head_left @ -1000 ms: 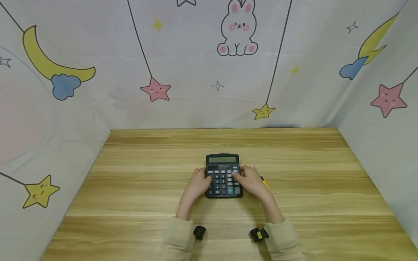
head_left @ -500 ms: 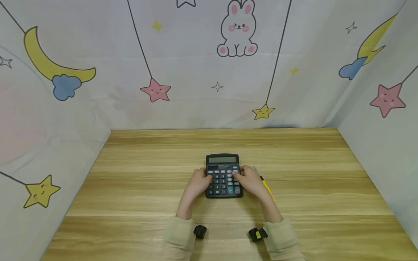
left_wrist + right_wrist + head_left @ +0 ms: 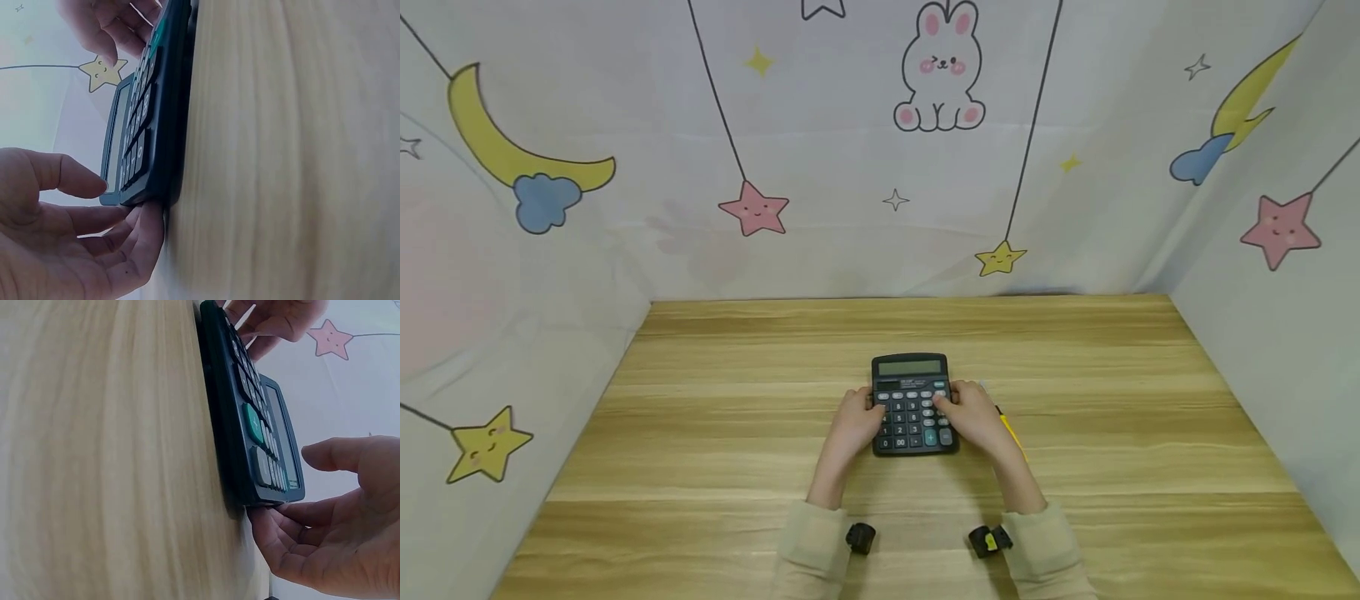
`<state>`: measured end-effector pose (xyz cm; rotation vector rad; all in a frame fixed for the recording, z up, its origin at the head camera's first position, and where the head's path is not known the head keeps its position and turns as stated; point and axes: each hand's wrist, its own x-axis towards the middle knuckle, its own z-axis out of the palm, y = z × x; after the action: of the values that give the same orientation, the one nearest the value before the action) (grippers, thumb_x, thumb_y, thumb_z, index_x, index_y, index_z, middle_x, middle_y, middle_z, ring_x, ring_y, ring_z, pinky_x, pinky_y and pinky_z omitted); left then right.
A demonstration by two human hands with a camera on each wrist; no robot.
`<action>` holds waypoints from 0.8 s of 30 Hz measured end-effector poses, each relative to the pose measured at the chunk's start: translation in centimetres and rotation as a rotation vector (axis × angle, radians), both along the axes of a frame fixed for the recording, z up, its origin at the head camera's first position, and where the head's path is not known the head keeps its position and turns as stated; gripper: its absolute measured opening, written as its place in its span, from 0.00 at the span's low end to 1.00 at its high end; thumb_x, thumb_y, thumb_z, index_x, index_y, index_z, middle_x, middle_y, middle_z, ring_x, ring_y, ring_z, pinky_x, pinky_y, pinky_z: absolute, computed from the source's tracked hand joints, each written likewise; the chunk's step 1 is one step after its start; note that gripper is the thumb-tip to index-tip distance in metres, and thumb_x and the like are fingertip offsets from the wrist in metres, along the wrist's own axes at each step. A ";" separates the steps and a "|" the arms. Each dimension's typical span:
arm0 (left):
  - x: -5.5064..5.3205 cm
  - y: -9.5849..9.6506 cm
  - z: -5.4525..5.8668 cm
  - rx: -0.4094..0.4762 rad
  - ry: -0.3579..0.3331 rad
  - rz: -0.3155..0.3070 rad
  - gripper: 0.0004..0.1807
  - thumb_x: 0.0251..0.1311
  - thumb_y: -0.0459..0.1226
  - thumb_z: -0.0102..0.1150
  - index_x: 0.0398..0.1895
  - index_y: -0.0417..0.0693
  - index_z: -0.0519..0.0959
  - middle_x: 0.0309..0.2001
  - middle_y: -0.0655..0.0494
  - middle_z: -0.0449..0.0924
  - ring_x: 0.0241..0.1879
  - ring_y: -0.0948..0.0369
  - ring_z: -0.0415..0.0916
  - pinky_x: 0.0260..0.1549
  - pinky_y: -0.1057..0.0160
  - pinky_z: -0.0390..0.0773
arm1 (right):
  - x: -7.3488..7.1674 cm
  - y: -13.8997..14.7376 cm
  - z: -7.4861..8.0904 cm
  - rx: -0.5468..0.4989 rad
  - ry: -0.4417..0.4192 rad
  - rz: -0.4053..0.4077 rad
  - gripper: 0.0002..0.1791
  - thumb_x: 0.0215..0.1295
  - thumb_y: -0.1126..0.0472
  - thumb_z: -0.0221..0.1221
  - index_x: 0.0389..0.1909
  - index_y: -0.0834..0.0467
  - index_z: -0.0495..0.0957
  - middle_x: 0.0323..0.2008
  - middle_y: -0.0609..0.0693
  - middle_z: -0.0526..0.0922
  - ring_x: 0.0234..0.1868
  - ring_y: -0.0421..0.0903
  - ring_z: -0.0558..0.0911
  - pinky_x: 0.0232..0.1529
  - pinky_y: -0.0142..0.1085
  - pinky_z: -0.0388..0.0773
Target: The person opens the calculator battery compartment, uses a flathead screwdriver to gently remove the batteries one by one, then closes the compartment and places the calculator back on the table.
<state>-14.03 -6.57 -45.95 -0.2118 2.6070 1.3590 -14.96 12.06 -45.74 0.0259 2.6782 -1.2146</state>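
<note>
Calc [image 3: 913, 417] is on the wood table [image 3: 1150, 467], roughly midway btwn its L & R edges & well short of the far edge. Display end points to far edge, key rows to the near side; can't tell if the base is fully flat on the wood.

L hand [image 3: 856, 417] holds calc's L side: thumb over the L key column, fingers bent in at the side edge. R hand [image 3: 976, 414] holds the opp. side, same way, thumb over the upper R keys. Can't tell if either thumb actually presses a key. Wrist cams show fingers of both hands low at the sides, thumbs higher.

Thin yellow-handled tool [image 3: 1011, 429], pale shaft, lies just beside R hand toward table's R edge, partly hidden by hand/forearm; shaft points to far edge.

Pale sleeves [image 3: 812, 542] on both arms, w/ a small black device [image 3: 861, 538] at each inner cuff. White cloth [image 3: 835, 108] behind far edge, printed w/ bunny, moons, clouds, stars.
</note>
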 end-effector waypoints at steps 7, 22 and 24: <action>0.2 0.0 0.3 -0.019 0.034 -0.005 0.28 0.57 0.33 0.51 0.61 0.29 0.70 0.43 0.40 0.74 0.39 0.53 0.71 0.42 0.54 0.74 | 0.3 0.1 0.6 0.025 0.000 0.005 0.28 0.66 0.55 0.54 0.58 0.72 0.72 0.43 0.62 0.78 0.44 0.52 0.75 0.48 0.48 0.74; 0.3 -0.4 1.0 0.016 0.044 -0.048 0.28 0.57 0.32 0.50 0.63 0.29 0.69 0.40 0.43 0.73 0.37 0.54 0.69 0.34 0.62 0.69 | 0.9 0.1 1.7 0.007 0.004 0.014 0.31 0.66 0.54 0.54 0.62 0.73 0.68 0.42 0.60 0.75 0.41 0.49 0.72 0.41 0.39 0.72; 0.3 -0.4 1.2 0.022 0.040 -0.045 0.29 0.57 0.32 0.50 0.63 0.30 0.68 0.40 0.43 0.73 0.37 0.54 0.69 0.34 0.63 0.69 | 0.9 0.2 1.8 -0.007 -0.004 0.012 0.31 0.66 0.54 0.54 0.62 0.73 0.67 0.44 0.61 0.75 0.42 0.50 0.73 0.42 0.41 0.73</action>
<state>-13.70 -6.93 -44.77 -0.1237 2.6113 1.3896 -14.04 12.21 -43.98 0.0114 2.6669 -1.2197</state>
